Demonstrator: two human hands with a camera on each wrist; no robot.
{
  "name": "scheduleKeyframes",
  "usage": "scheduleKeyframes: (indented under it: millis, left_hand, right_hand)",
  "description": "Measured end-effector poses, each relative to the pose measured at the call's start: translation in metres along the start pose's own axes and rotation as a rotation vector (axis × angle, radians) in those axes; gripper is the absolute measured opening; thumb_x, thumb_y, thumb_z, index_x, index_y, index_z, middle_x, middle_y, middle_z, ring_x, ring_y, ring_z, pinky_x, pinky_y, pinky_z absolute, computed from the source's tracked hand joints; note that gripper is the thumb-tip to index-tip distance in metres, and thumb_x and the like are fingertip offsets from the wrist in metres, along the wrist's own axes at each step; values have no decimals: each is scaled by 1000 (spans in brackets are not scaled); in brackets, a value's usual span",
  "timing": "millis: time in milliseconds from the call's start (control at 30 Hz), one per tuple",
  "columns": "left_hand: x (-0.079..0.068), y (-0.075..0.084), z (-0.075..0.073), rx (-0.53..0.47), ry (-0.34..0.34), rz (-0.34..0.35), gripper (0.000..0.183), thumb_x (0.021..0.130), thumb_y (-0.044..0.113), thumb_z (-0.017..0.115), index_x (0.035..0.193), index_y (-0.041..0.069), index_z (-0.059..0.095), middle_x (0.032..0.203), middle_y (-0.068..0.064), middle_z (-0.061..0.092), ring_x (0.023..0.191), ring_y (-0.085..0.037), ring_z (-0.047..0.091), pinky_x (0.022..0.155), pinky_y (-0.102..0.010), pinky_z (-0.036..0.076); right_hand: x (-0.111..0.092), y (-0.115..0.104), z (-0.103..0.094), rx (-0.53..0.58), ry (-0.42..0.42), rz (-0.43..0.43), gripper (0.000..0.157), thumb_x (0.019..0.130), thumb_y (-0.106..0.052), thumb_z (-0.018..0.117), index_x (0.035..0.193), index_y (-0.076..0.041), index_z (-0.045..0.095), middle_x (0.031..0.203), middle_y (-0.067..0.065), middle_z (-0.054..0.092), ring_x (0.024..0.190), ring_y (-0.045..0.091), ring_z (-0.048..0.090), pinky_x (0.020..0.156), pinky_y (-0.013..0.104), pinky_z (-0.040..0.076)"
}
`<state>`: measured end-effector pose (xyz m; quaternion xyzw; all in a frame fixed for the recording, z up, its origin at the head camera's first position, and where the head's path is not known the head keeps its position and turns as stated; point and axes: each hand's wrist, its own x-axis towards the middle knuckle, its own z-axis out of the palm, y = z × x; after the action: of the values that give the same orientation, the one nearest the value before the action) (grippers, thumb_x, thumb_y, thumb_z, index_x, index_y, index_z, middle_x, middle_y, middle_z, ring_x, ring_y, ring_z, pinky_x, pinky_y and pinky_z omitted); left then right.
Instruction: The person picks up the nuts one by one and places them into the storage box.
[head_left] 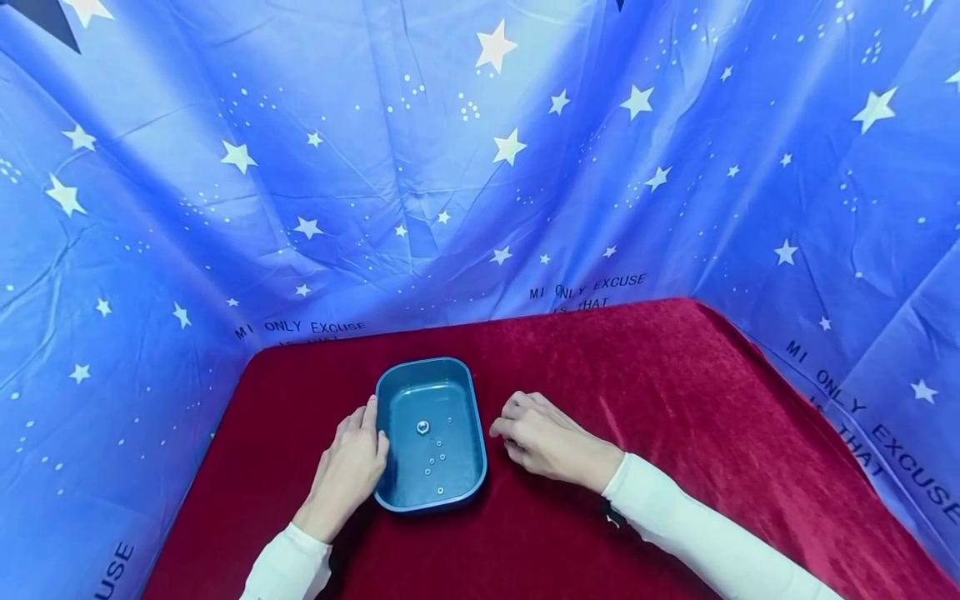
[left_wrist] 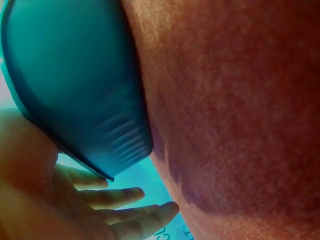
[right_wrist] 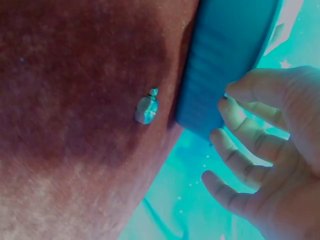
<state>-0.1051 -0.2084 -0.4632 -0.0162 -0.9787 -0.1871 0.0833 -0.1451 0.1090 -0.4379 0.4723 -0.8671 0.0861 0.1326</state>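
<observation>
Head view: L hand (head_left: 347, 467), fingers straight, touches blue tray (head_left: 405, 479) on its L side; lg nut (head_left: 423, 427) + tiny bits (head_left: 442, 457) inside. R hand (head_left: 546, 439), nr tray's R side, pinches tiny pc (right_wrist: 225, 97); metal pcs (right_wrist: 147, 111) on desk (head_left: 622, 375).

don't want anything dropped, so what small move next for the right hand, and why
Probably bring the right hand over the blue, rounded-rectangular, plastic-looking tray and release the tiny dark piece it seems to pinch: small silvery metal pieces lie inside, and the left hand touches the tray's side.
</observation>
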Motion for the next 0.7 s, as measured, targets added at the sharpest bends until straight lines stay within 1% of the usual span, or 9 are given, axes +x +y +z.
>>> scheduleKeyframes:
  millis: [333,567,700]
  left_hand:
    - [0,-1,0,6,8,9,64,101,22,54,156,-1,32,148,-25,47,133,-42,48,87,-57,56]
    - [-1,0,1,4,6,8,64,101,23,53,156,-1,32,148,-26,46,133,-42,48,87,-58,56]
    - [-1,0,1,3,10,11,64,101,23,53,156,-1,32,148,-26,47,133,-42,48,87,-57,56]
  right_hand:
    - [9,4,-8,-32,50,-25,21,82,-10,72,101,-19,76,93,-6,64,96,16,54,84,35,47]
    - [13,3,-12,-9,44,-19,21,83,-9,70,102,-17,77,93,-5,63,97,17,54,88,36,48]
    - [16,2,-12,-5,43,-20,22,84,-9,69,103,-18,77,93,-6,64,97,16,54,88,36,47]
